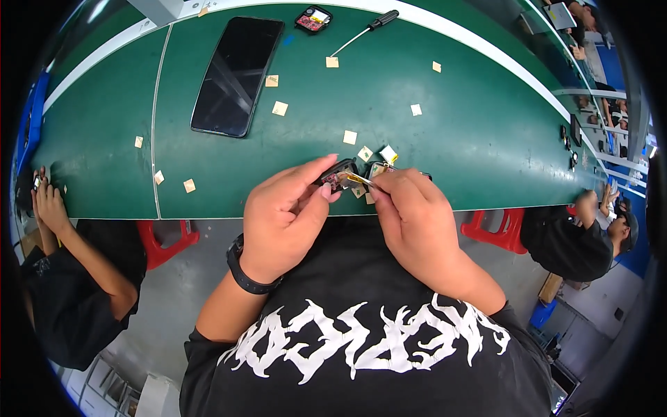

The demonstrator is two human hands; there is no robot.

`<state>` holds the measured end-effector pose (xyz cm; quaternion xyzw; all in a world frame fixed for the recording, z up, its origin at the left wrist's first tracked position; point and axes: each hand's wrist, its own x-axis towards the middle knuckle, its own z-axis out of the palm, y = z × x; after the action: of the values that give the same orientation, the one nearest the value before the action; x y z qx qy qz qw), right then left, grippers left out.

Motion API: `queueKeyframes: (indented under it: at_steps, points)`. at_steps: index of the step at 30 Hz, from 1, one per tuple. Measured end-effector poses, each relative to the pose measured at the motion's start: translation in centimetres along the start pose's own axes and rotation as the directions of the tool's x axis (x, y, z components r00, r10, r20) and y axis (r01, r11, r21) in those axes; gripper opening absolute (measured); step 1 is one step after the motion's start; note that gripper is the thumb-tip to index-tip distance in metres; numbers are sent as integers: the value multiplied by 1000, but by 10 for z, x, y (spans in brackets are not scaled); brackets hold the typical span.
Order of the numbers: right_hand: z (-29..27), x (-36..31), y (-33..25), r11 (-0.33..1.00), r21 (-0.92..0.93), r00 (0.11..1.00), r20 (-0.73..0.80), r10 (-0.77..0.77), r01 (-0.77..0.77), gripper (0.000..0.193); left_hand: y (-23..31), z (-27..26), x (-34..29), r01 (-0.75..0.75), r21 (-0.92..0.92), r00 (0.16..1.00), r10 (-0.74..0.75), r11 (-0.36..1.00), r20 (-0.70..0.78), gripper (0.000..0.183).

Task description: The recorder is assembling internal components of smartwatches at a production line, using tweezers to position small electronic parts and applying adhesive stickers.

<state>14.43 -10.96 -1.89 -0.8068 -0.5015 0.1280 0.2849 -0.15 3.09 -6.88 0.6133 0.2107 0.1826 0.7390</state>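
My left hand (285, 215) pinches a small black device with an exposed circuit board (338, 176) near the table's front edge. My right hand (410, 208) holds a thin yellowish strip or tool (359, 179) whose tip touches the device. Small tan squares (366, 153) lie on the green table (451, 139) just beyond my fingers. I cannot tell what the right hand hides under its fingers.
A black phone (236, 75) lies face up at the back left. A second small opened device (313, 19) and a screwdriver (365, 31) lie at the far edge. Tan squares are scattered about. Other people sit at the left (52, 208) and right (590, 229).
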Motion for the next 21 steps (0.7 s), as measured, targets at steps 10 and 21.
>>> queueKeyframes:
  at_steps: [10,21]
  points:
    - [12,-1,-1,999,10,997,-64,-47,48,13,-5,4,-3,10,-160,998,-19,987,-55,35]
    - [11,4,0,887,413,973,-13,232,-206,13,11,1,10,170,-373,977,-205,912,-54,34]
